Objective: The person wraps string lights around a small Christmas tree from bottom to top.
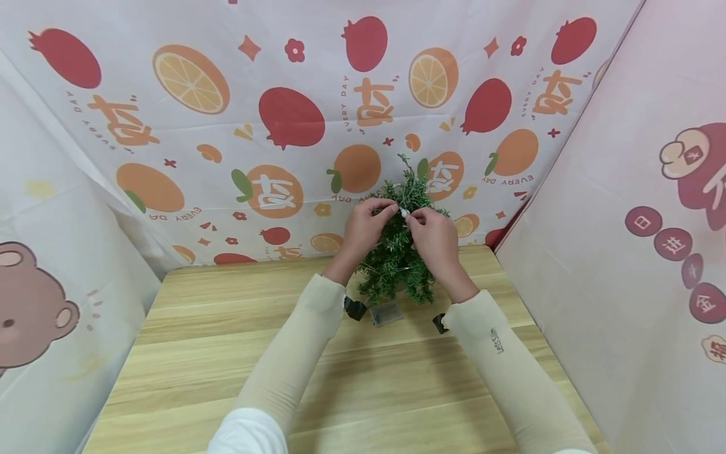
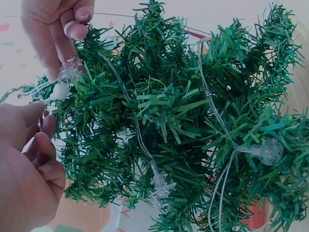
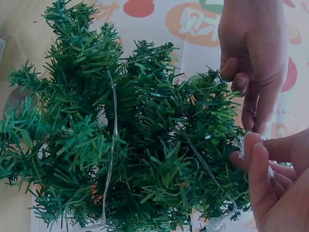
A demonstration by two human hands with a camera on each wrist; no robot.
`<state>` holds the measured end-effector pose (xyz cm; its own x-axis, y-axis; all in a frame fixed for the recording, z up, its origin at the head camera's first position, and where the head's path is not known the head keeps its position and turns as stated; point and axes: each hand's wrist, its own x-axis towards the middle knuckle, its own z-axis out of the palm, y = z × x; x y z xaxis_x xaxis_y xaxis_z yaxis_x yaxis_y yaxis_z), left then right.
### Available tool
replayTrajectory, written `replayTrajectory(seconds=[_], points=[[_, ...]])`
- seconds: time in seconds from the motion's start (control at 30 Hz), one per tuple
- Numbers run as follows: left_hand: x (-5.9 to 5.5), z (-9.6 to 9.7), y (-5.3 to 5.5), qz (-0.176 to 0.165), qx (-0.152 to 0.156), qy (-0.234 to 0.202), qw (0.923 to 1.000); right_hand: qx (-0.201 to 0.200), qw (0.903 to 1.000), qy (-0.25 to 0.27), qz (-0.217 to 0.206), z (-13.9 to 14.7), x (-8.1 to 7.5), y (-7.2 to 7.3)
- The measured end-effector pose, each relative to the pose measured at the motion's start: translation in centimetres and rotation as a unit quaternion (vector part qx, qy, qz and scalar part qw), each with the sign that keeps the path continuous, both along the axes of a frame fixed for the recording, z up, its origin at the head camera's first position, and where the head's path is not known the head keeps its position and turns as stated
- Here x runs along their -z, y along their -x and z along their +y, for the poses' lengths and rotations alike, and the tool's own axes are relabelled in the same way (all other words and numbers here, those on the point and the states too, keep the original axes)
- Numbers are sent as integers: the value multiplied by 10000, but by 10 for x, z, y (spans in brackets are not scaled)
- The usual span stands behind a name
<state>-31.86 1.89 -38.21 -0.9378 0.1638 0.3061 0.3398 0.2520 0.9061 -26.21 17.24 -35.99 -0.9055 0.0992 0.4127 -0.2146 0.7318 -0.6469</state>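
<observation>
A small green artificial Christmas tree (image 1: 397,252) stands at the back of the table, wound with a clear-wired string of fairy lights (image 2: 207,92). Both hands meet near its top. My left hand (image 1: 365,227) pinches the light string beside a white round bulb (image 2: 60,92). On the other side, my right hand (image 1: 435,239) pinches the string at a clear snowflake-shaped bulb (image 2: 70,68). The wire between the fingertips is partly hidden. Lower on the branches hang another snowflake bulb (image 2: 161,187) and a clear round bulb (image 2: 268,151).
A clear plastic box (image 1: 386,313) lies on the wooden table (image 1: 227,353) in front of the tree. Black wrist-camera parts (image 1: 355,309) show by both forearms. A fruit-printed cloth (image 1: 227,145) hangs close behind the tree, with printed cloths at both sides.
</observation>
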Motion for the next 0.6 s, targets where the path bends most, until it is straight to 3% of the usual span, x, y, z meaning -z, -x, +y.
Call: replayTrajectory(seconds=[0.37,0.6], points=[[1,1,1,181,-88,-154,9997,-26,9981,511,-345,4,-2,4],[6,-3,2,296,-105,-327,9990,-63,9968,738,-315,7,-3,0]])
